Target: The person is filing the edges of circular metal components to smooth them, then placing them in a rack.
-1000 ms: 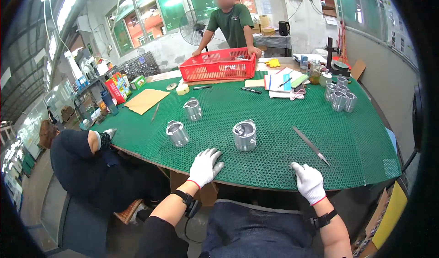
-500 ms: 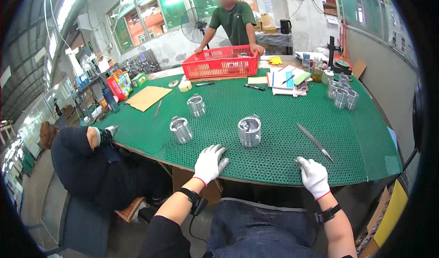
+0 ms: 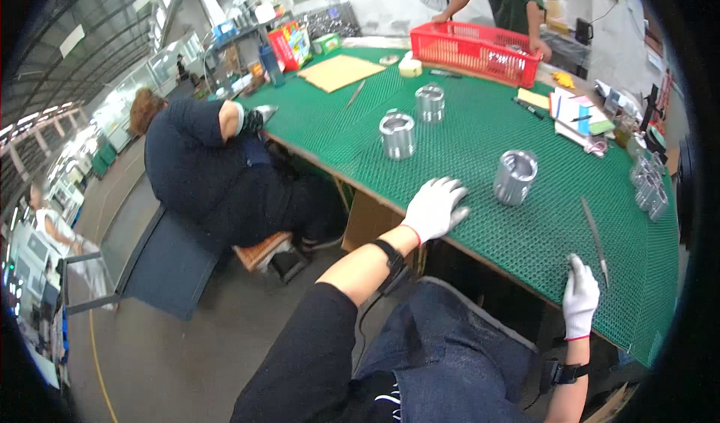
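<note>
Plainly, from my head camera, both of my hands are in white gloves at the near edge of the green worktop (image 3: 469,149), with no object showing in either one. My left hand (image 3: 435,209) lies palm down, fingers loosely spread and thumb set apart, near the closest metal cup (image 3: 516,179), which stands upright ahead of it and to the right. My right hand (image 3: 580,299) is narrower, fingers close together, and I cannot tell how far they curl underneath; it rests just beside the slim pointed metal tool (image 3: 595,239), and I see the two as apart. Farther off to the left stand a second cup (image 3: 397,136) and, behind it, a third cup (image 3: 430,104), near each other but not touching. A cluster of cups (image 3: 651,187) sits by the right edge, near the papers (image 3: 581,115). At the far side, a person in a green shirt (image 3: 514,1) has both hands on the red crate (image 3: 480,50), while a person in dark clothes (image 3: 206,160) sits bent over to my left
</note>
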{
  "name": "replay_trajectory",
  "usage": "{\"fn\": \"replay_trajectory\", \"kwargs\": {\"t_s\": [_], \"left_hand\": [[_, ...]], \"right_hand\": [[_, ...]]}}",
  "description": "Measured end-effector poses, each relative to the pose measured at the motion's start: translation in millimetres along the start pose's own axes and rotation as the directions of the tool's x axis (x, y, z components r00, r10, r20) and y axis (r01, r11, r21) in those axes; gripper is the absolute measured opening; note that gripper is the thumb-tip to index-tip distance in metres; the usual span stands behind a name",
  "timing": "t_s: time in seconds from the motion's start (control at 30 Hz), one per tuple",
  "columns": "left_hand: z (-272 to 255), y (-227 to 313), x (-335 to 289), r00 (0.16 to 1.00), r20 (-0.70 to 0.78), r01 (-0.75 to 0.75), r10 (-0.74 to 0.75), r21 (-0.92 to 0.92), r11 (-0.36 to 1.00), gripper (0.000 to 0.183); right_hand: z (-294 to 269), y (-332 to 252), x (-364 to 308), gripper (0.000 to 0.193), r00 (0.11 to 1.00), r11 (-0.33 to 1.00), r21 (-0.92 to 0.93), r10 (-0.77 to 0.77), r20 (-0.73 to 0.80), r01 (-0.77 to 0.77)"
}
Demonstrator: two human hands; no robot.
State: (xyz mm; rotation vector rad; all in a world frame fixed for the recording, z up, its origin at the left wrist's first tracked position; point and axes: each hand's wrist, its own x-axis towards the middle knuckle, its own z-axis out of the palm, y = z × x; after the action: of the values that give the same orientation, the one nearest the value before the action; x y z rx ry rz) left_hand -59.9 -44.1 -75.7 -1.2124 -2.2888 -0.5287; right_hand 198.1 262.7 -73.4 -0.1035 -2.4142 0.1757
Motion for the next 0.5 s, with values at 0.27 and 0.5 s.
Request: {"fn": "replay_trajectory", "kwargs": {"t_s": [0.27,0.5], "left_hand": [[-9,-3,-4,0.997,0.061,0.048,-0.047,-0.023,0.999,0.044],[-8,-1,-4,0.998,0.043,0.043,-0.042,-0.031,0.999,0.044]], "right_hand": [[8,5,1,0.035,0.997,0.999,0.029,0.032,0.077,-0.034],[9,10,-4,0.038,0.996,0.998,0.05,0.021,0.09,-0.026]]}}
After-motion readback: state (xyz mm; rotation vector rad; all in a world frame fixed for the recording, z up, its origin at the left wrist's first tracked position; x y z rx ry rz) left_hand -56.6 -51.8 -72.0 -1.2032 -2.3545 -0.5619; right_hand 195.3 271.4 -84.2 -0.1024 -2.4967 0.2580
